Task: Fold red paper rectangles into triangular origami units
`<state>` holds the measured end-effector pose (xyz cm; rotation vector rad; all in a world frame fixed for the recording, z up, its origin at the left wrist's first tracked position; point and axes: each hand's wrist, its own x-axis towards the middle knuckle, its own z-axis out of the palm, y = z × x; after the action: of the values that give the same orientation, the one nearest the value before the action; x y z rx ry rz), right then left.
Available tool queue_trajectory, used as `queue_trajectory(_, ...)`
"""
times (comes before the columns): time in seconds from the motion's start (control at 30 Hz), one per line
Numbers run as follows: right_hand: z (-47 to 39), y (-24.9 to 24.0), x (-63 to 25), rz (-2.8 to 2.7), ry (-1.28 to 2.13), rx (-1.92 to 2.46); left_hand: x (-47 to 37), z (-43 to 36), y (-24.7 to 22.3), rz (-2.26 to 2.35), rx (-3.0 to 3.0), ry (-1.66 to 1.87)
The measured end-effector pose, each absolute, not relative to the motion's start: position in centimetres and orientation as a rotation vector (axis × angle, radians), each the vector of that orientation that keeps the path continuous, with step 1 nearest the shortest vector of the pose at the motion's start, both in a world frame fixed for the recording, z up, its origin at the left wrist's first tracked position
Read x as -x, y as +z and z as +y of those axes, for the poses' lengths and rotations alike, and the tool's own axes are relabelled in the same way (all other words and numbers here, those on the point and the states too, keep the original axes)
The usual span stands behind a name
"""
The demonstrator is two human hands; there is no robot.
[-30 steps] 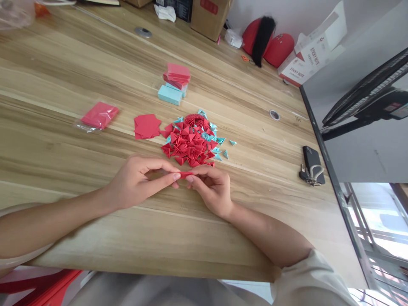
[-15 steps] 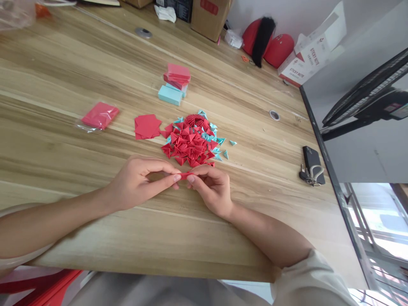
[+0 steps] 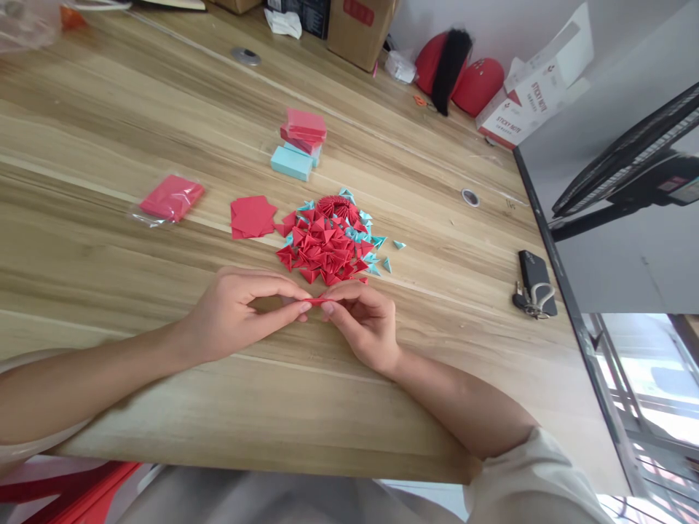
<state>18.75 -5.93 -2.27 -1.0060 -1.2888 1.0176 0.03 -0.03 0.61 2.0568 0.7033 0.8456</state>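
Note:
A small folded strip of red paper (image 3: 318,300) is pinched at its two ends between my hands. My left hand (image 3: 245,309) grips the left end between thumb and fingertips; my right hand (image 3: 363,320) pinches the right end the same way. Just beyond them lies a heap of folded red paper triangles (image 3: 328,244), with light blue triangles (image 3: 374,251) along its right side and back. A ring of joined red pieces (image 3: 336,207) rests at the heap's far side. Left of it are loose flat red paper sheets (image 3: 252,217).
A clear-wrapped red paper pack (image 3: 172,198) lies farther left. Red packs (image 3: 306,125) and a light blue paper stack (image 3: 292,161) sit behind the heap. Keys (image 3: 532,300) and a black box (image 3: 538,273) are at right. Cardboard boxes (image 3: 360,29) and a fan (image 3: 633,160) stand around the edges.
The red paper between my fingers now looks thinner and more edge-on. Both hands have barely shifted, and everything else on the table stays where it was.

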Motion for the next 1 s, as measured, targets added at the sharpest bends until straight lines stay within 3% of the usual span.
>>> queue_trajectory(0.3, -5.73, -2.09, -18.92, -1.425, 0.807, 0.951, 0.19, -0.07, 0.17, 0.697, -2.061, 0.951)
queue_trajectory(1.0, -5.69, -1.95, -18.95, -1.459, 0.802, 0.866, 0.39, -0.15, 0.09, 0.564, -2.118, 0.936)
